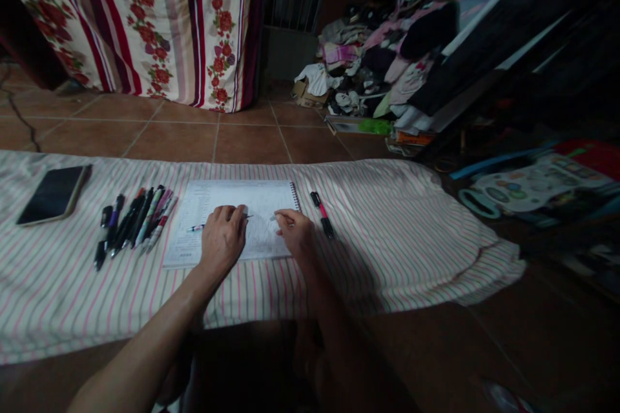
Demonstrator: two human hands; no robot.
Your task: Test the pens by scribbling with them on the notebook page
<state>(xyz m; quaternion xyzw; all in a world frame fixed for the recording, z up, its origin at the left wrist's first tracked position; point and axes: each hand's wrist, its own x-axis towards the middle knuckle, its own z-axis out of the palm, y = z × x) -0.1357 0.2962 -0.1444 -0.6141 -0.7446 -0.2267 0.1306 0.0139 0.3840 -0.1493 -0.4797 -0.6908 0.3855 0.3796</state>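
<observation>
A spiral notebook (pixel 261 248) lies open on the striped cloth in front of me, its wire binding along the right edge. My left hand (pixel 223 235) rests over the page, fingers curled round a slim pen (pixel 196 228). One end of that pen sticks out to the left of the hand, and a thin dark tip shows by the fingertips. Over the right part of the page, my right hand (pixel 296 231) is closed in a pinch. Whatever may be between its fingertips is too small to make out. Faint marks and print cover parts of the paper.
Several pens (pixel 138 216) lie in a group left of the notebook, and a phone (pixel 53 195) lies farther left. A black and red marker (pixel 322 214) sits right of the binding. Beyond the cloth are a tiled floor (pixel 179 132), a floral curtain (pixel 179 26) and piled clothes (pixel 378 58).
</observation>
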